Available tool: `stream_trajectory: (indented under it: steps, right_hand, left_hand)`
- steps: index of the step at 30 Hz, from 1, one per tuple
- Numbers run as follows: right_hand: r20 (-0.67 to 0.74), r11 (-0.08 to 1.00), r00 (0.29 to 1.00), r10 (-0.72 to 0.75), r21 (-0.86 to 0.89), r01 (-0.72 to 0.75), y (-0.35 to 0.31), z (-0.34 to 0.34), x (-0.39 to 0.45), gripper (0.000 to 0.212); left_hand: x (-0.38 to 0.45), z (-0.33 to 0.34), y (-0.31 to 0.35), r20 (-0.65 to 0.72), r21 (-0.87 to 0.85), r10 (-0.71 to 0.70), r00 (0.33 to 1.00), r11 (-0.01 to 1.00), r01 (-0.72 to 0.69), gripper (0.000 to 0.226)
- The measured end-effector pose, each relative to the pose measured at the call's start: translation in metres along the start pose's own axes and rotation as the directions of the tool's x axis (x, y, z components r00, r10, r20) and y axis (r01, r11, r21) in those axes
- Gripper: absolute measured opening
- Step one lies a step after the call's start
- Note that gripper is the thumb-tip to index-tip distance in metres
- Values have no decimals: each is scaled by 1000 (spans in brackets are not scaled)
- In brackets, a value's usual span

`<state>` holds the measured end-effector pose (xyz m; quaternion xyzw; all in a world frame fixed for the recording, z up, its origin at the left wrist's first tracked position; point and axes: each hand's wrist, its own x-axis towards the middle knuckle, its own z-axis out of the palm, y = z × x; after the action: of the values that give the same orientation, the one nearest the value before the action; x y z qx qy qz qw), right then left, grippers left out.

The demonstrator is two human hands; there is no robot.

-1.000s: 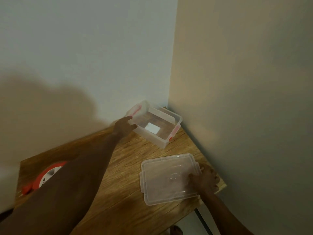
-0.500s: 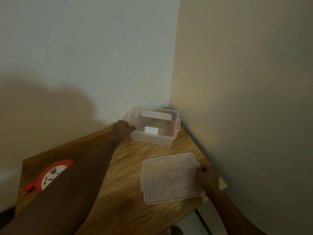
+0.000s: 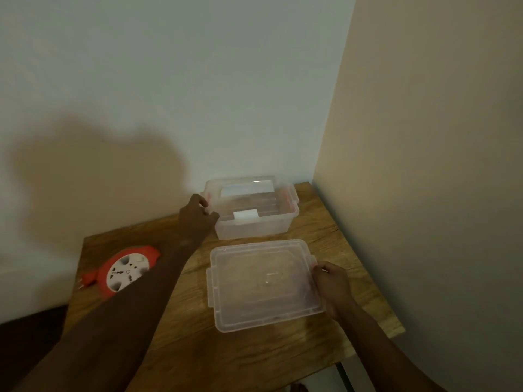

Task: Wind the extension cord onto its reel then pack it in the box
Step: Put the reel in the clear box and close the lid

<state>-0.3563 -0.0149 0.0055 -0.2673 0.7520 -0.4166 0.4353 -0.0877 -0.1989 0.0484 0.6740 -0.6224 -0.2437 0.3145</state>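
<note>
The clear plastic storage box with red side latches (image 3: 253,210) sits open at the back of the wooden tabletop (image 3: 181,346), just above frame centre, pushed towards the wall corner. Its long axis runs left to right across the frame and its mouth faces up. The left hand (image 3: 198,215) rests against the box's left end, fingers (image 3: 210,217) loosely curled and touching the wall; whether they actually clamp the rim cannot be told. The right hand (image 3: 332,285) has its fingers closed on the right edge of the flat translucent lid (image 3: 260,281), which lies in front of the box.

The round red-and-white cord reel (image 3: 126,271) lies flat at the left of the frame, socket face up, its red handle pointing to the lower left, partly hidden by the left forearm.

The likely risks: the lid's right edge lies near the tabletop's right edge, so a careless pull could tip it off. The forearm crossing over the reel could also knock it towards the left edge. No loose cord is visible, so its winding cannot be judged.
</note>
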Motion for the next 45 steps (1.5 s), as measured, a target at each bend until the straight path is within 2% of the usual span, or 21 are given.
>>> stream_trajectory:
  steps: [8,17,22,28,34,45]
  right_hand:
    - [128,998,990,-57,-33,61,-8,39,-16,24]
    - [137,991,990,-20,-128,37,22,56,-21,25]
    - [113,995,994,0,-103,12,26,63,-18,29]
    - [148,996,989,20,-85,-8,37,72,-18,28]
    - [160,994,987,-23,-97,39,37,81,-27,31]
    - [161,936,978,-136,-303,180,34,87,-27,28]
  left_hand:
    - [-41,-66,-59,-169,-33,-82,982,996,77,18]
    - [-89,-71,-102,-222,-77,-164,961,986,151,13]
    - [-89,-72,-105,-210,-129,-212,954,974,188,16]
    - [-88,-71,-99,-166,-191,-256,952,956,224,36]
    - [-90,-66,-102,-143,-250,-262,954,943,221,33]
    - [-98,-65,-112,-138,-192,-199,970,966,171,30]
